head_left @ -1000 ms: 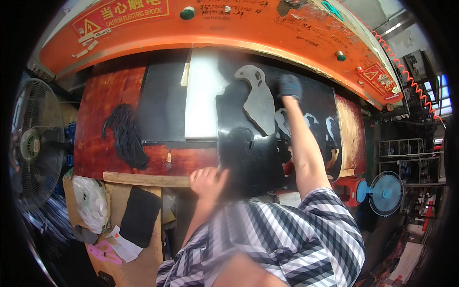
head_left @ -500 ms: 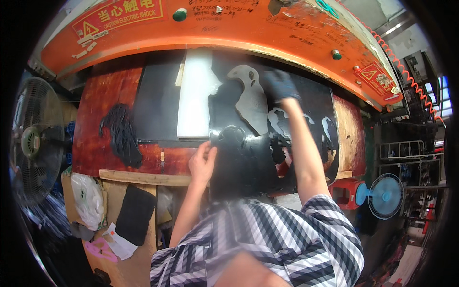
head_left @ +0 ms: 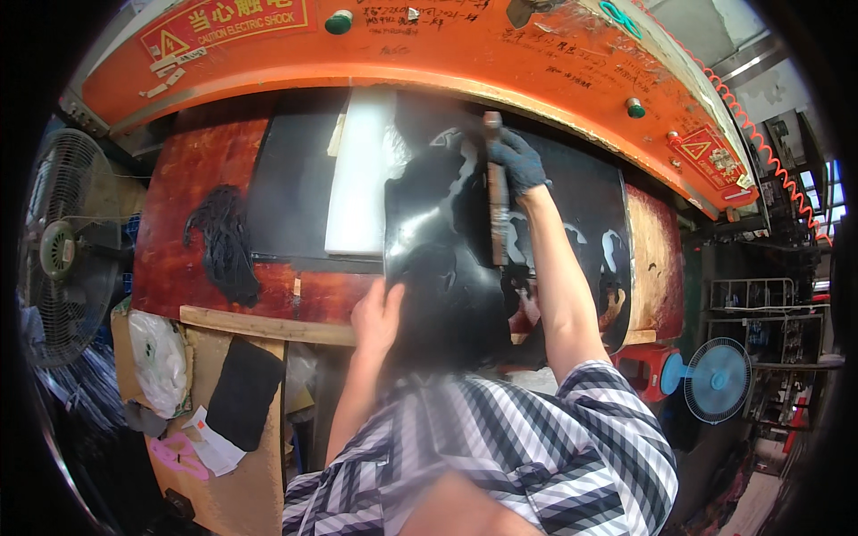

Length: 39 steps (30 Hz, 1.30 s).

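A glossy black sheet (head_left: 429,259) lies over the middle of the bench and hangs toward me at its near edge. My left hand (head_left: 376,317), bare, is at the sheet's left edge, with the edge between thumb and fingers. In a dark glove, my right hand (head_left: 518,161) grips a long, narrow rust-brown and grey piece (head_left: 498,201), perhaps a cutting die seen edge-on, at the sheet's right side. Cut-out openings (head_left: 612,246) show in the black material to the right. Part of a curved cut-out outline (head_left: 465,165) appears at the sheet's far end.
An orange machine beam (head_left: 393,58) spans the far side above the bench. White slab (head_left: 360,179) and crumpled black scraps (head_left: 223,246) lie left on the red-brown board (head_left: 170,241). Fans stand at left (head_left: 63,246) and right (head_left: 718,380). A red stool (head_left: 642,366) is near right.
My right hand, blurred before, now holds the narrow piece. The grey curved shape on the sheet has largely gone from sight. My left hand has moved slightly nearer to me.
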Tool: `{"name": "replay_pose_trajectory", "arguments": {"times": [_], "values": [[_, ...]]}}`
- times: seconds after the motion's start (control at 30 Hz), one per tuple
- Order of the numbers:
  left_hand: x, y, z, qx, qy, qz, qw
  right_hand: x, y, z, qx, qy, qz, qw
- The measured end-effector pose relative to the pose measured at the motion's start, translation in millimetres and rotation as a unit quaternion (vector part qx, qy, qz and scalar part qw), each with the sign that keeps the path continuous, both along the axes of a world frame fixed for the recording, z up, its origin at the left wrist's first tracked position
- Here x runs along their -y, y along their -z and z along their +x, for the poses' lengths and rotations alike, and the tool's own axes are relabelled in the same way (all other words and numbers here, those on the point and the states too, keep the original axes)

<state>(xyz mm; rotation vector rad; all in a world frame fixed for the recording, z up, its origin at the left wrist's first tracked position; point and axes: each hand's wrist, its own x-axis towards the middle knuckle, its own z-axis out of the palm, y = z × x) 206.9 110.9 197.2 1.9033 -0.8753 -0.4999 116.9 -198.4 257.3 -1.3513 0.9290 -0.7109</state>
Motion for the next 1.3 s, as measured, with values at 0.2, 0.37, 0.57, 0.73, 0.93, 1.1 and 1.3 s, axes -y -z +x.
{"name": "replay_pose_trajectory", "arguments": {"times": [0.2,0.37,0.57,0.73,0.93,1.1,1.3], "values": [[-17.6,4.7,4.6,0.062,0.005,0.099,0.993,18.1,38.7,-51.6,0.370,-0.117,0.191,0.902],[-38.2,11.3,9.7,0.180,0.031,0.062,0.981,33.3,32.4,-82.6,0.403,-0.056,0.211,0.889],[-60.4,4.2,13.4,0.163,0.096,0.048,0.981,48.2,28.3,-89.0,0.127,0.102,0.172,0.971],[-48.7,11.1,12.2,0.183,0.034,-0.012,0.982,50.3,2.0,-34.3,-0.154,-0.011,-0.200,0.967],[-29.5,26.6,1.8,0.272,-0.074,0.065,0.957,28.2,-2.1,43.2,-0.510,-0.043,-0.328,0.794],[-26.8,28.5,3.9,0.273,-0.080,0.065,0.956,44.0,28.0,35.3,-0.478,-0.013,-0.315,0.820],[-22.9,32.8,15.5,0.259,-0.080,0.019,0.962,25.3,27.1,-35.7,-0.248,0.137,-0.254,0.925]]}}
